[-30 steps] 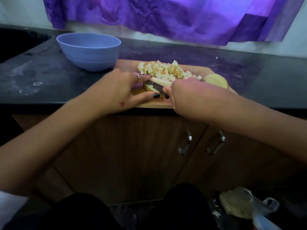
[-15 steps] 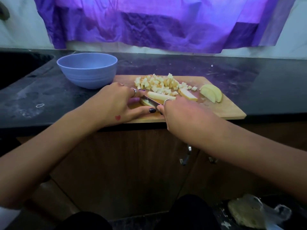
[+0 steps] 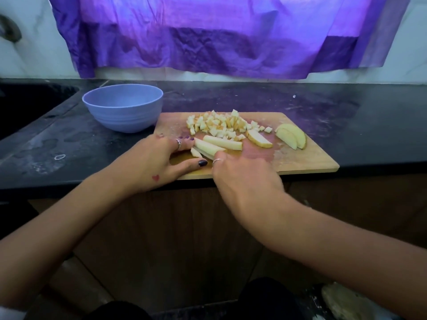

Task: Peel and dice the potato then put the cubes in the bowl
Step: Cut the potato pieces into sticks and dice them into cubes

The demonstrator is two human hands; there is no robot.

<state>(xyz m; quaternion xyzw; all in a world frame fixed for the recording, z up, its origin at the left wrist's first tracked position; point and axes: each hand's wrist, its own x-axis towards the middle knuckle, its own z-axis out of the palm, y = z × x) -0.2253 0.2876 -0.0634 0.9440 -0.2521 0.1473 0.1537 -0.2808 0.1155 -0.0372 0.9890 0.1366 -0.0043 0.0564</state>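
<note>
A wooden cutting board (image 3: 300, 162) lies on the black counter. A pile of diced potato cubes (image 3: 219, 124) sits at its back. In front of the pile lie long peeled potato strips (image 3: 223, 144), a wedge (image 3: 258, 139) and two slices (image 3: 291, 137) further right. My left hand (image 3: 159, 160) holds the left end of the strips between fingertips and outstretched thumb. My right hand (image 3: 240, 179), blurred and curled, is at the strips' near side; the knife it held a moment ago is hidden beneath it. The blue bowl (image 3: 124, 118) stands left of the board.
A dark sink (image 3: 23, 107) is set into the counter at the far left. Purple cloth (image 3: 208, 35) hangs on the wall behind. Brown cabinet doors are below the counter edge, and a plastic bag (image 3: 342, 301) lies on the floor at the bottom right.
The camera has tilted up, so the board sits lower in view. The knife blade seen between my hands earlier is now hidden; more of the strips shows.
</note>
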